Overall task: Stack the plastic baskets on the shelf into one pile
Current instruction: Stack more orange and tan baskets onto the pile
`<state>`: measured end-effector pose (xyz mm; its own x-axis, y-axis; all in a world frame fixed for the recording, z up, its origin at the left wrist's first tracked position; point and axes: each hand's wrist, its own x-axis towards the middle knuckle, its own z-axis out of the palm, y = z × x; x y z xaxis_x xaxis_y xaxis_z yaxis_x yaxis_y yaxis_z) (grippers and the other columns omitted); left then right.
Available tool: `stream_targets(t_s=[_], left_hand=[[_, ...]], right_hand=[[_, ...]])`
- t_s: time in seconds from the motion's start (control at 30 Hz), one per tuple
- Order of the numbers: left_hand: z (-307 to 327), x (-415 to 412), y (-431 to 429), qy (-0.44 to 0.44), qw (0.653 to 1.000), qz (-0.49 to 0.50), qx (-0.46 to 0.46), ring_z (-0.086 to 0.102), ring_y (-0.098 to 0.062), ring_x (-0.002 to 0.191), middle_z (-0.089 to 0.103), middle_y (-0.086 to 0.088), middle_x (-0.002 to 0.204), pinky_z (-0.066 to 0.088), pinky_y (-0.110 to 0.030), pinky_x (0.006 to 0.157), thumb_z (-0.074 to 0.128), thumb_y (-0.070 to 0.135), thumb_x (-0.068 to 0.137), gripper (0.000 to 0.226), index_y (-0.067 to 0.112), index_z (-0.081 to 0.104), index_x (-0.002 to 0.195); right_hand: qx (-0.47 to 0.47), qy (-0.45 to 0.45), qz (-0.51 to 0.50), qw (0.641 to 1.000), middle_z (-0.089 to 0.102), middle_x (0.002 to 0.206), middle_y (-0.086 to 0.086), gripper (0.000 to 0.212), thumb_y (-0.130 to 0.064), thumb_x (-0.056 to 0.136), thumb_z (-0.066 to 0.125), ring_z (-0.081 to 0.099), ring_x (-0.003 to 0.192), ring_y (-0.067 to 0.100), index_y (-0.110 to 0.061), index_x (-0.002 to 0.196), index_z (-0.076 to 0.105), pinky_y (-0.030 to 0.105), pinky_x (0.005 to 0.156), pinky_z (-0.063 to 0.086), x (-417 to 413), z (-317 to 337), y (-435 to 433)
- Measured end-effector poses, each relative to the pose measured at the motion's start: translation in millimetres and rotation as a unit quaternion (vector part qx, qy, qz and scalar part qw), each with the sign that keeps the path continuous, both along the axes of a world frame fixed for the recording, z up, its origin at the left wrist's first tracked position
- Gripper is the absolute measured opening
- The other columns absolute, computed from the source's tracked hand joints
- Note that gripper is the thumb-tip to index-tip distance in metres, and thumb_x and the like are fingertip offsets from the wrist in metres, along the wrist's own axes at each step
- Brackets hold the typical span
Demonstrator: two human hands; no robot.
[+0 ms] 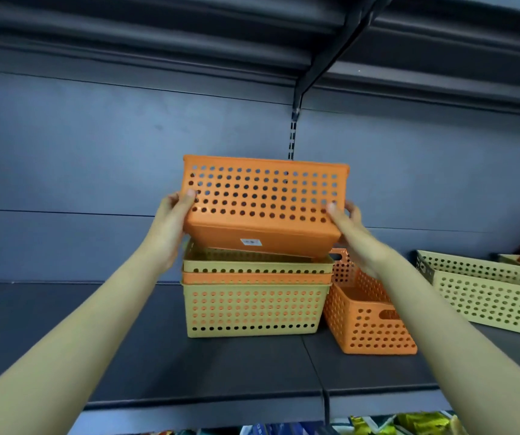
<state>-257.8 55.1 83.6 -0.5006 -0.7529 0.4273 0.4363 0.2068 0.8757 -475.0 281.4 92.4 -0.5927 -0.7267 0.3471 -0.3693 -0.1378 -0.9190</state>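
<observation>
The dark shelf [227,365] carries a nested pile [254,296] of three baskets at centre: beige, orange, beige. At 3 o'clock of it stands one orange basket [368,328], and farther on two beige baskets [485,296] with an orange one partly in view. One orange perforated basket [263,205] is held tilted above the pile, left hand [170,227] and right hand [351,233] closed on its ends.

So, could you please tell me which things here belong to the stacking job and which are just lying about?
Job:
held orange basket
left hand
right hand
nested pile
loose orange basket
beige baskets

Lying about:
packets below the shelf
</observation>
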Motion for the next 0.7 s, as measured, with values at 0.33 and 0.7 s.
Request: stream_targets(t_s=[0.33, 0.7], left_hand=[[-47.6, 9.2, -11.2, -0.060, 0.993, 0.026, -0.097, 0.064, 0.015, 0.087, 0.055, 0.017, 0.124, 0.049, -0.005, 0.063, 0.055, 0.023, 0.097, 0.034, 0.020, 0.045, 0.130], [-73.5, 21.7, -14.7, -0.107, 0.987, 0.015, -0.121, 0.054, 0.010, 0.110, 0.056, 0.009, 0.130, 0.043, -0.024, 0.096, 0.057, 0.031, 0.096, 0.034, 0.018, 0.050, 0.127]], right_hand=[[-0.041, -0.009, 0.003, 0.999, 0.064, 0.129, 0.000, 0.054, -0.018, 0.086, 0.067, 0.060, 0.120, 0.018, -0.021, 0.136, 0.048, 0.047, 0.106, 0.045, -12.0, -31.7, -14.5], [0.012, 0.002, -0.004, 1.000, 0.062, 0.128, 0.000, 0.076, -0.038, 0.068, 0.076, 0.062, 0.112, 0.012, -0.020, 0.134, 0.042, 0.031, 0.093, 0.051, -5.5, -44.7, -16.1]])
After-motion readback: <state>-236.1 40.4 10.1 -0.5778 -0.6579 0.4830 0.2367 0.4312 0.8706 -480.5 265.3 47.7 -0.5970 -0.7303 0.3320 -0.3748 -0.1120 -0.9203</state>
